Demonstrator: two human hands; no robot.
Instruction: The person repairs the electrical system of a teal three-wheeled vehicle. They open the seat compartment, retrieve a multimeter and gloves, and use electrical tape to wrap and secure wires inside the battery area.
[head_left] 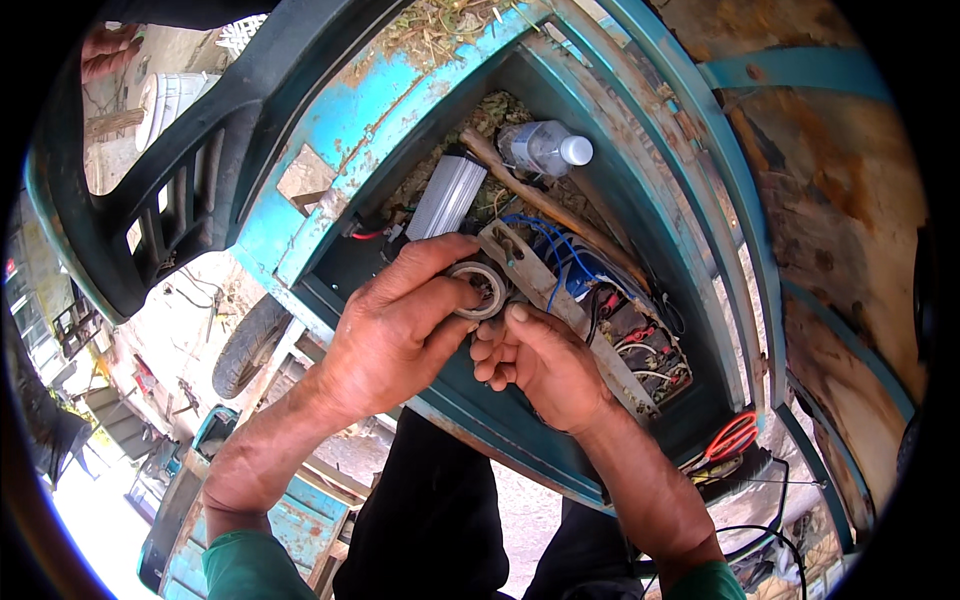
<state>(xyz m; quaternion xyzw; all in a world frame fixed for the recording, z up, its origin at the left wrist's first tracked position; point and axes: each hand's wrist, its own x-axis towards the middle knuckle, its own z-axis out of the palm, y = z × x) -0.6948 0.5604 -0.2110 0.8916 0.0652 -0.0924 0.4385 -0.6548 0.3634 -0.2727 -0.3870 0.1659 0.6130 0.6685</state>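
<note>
My left hand (385, 330) grips a small ring-shaped roll, apparently of tape (482, 312), with a finger in its hole. Close beside the roll, my right hand (550, 365) has its thumb and fingers pinched together at its lower right edge; what they hold, if anything, is hidden. Both hands are above an open teal metal compartment (335, 270). Inside it lie a finned silver box (447, 197), blue wires (553, 240) and a battery pack (652, 345) with red and white leads. A pale metal strip (600, 350) crosses the compartment beside my right hand.
A clear plastic bottle (540, 148) and a wooden stick (570, 228) lie in the compartment. Orange-handled scissors (733, 437) rest at its right corner. A black plastic chair (170, 190) stands left, with a tyre (250, 345) below. Another person's hand (108, 50) shows at upper left.
</note>
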